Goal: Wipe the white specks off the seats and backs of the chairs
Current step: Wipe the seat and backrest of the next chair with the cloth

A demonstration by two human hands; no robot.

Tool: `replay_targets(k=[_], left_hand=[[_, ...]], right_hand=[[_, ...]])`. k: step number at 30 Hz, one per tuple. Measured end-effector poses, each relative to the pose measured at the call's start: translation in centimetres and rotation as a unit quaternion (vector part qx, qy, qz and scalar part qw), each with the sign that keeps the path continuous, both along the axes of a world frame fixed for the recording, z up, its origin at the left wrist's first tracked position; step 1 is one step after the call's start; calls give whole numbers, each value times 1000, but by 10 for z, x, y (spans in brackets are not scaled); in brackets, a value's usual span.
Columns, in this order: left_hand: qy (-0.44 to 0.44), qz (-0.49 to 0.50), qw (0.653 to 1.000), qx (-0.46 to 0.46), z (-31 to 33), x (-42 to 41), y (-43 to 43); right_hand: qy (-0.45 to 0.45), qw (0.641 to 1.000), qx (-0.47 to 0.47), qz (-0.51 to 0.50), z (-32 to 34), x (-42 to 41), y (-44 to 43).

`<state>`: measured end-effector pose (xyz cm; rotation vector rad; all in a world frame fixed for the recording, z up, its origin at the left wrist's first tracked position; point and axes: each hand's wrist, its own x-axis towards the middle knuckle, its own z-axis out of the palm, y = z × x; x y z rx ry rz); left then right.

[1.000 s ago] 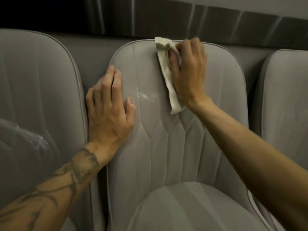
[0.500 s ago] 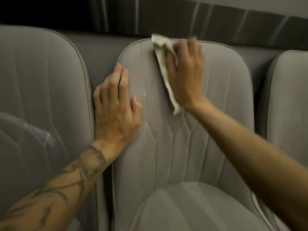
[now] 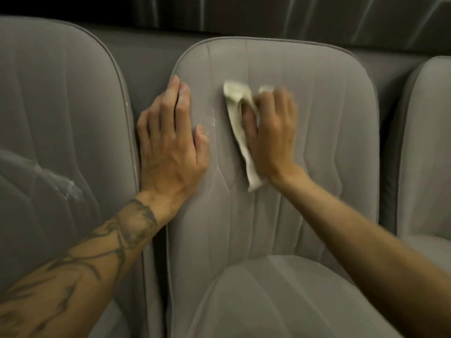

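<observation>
My left hand [image 3: 170, 142] lies flat, fingers straight, on the middle grey fabric chair back [image 3: 329, 118]. My right hand [image 3: 271, 132] grips a crumpled white cloth [image 3: 238, 111] against it, just beside a streak of white specks [image 3: 213, 118].

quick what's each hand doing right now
Left hand: open, fingers straight, flat against the middle chair back.
Right hand: holds the white cloth against the same chair back.
</observation>
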<state>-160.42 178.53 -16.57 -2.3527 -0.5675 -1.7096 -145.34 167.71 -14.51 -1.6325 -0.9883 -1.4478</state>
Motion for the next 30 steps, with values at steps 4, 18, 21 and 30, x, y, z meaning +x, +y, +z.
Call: replay_targets(k=[4,18,21,30], left_hand=[[4,0,1000,1,0,0,1],[11,-1,1000,-6,1,-2,-1],[11,-6,1000,-6,2,-2,-2],[13,-9,1000,-6,1,-1,1]], right_hand=[[-48,976,-203,63,-144,-26,-40],[-27,966,-249,70,-167,-28,-52],[-32,952,-301,49,-168,-25,-66],[32,999,23,2,73,-6,16]])
